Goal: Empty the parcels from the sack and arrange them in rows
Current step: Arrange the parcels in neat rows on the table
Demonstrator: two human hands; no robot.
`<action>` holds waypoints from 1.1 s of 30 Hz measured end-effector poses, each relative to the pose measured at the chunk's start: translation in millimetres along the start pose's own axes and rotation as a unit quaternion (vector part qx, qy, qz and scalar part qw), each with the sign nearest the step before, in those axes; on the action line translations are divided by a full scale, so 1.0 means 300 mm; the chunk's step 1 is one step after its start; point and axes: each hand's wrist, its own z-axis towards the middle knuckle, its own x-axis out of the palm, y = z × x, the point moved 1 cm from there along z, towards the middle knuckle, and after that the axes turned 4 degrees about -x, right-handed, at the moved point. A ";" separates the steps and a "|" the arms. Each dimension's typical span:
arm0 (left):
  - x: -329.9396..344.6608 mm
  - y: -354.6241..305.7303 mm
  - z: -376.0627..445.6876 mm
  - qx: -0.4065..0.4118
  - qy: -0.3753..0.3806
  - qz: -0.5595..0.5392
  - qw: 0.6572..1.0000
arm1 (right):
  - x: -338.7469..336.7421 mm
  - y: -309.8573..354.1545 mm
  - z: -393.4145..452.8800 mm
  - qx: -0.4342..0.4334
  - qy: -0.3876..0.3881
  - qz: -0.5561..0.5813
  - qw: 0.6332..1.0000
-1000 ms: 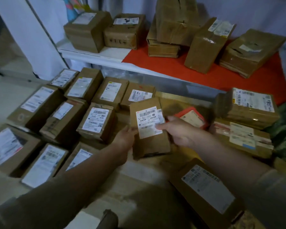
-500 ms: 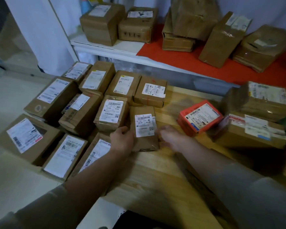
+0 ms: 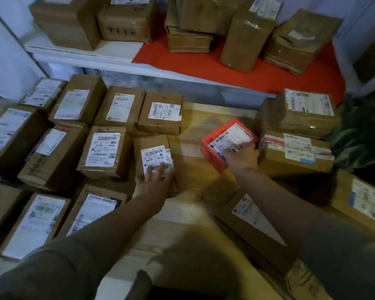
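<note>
Brown cardboard parcels lay in rows across a pale wooden tabletop [image 3: 188,217].

Pale planks carried taped, white-labelled boxes in rows at the left, and behind them a white shelf [image 3: 82,50] with a red cloth [image 3: 204,68] bore bigger cartons. Two stacked brown boxes [image 3: 297,135] sat at the right. The left hand [image 3: 154,182] rested flat, fingers straight, on the brown parcel marked 46 [image 3: 154,156]. The right hand [image 3: 243,156] gripped the glossy red parcel [image 3: 225,141], fingers curled over its label.
</note>
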 end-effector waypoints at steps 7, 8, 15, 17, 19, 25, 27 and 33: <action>-0.031 0.073 -0.001 0.040 -0.003 0.055 0.998 | 0.026 0.027 0.023 -0.088 -0.060 -0.142 0.984; -0.040 0.088 0.001 0.040 -0.003 0.067 0.997 | 0.029 0.035 0.031 -0.104 -0.062 -0.150 0.981; -0.033 0.022 -0.003 0.007 -0.046 0.061 0.997 | -0.008 0.050 0.088 -0.188 -0.089 -0.175 0.962; -0.057 -0.067 -0.003 0.010 -0.097 -0.094 0.991 | -0.026 0.048 0.128 -0.182 -0.068 -0.179 0.965; -0.099 -0.156 0.023 -0.034 -0.104 -0.332 0.937 | -0.042 0.043 0.165 -0.163 -0.034 -0.171 0.971; -0.205 -0.336 0.105 -0.156 0.159 -0.735 0.641 | -0.050 0.039 0.160 -0.149 0.039 -0.235 0.960; -0.206 -0.323 0.111 -0.181 0.157 -0.751 0.616 | -0.060 0.041 0.155 -0.144 0.057 -0.244 0.957; -0.196 -0.206 0.122 -0.213 0.082 -0.728 0.647 | -0.065 0.002 0.117 -0.097 0.254 -0.142 0.952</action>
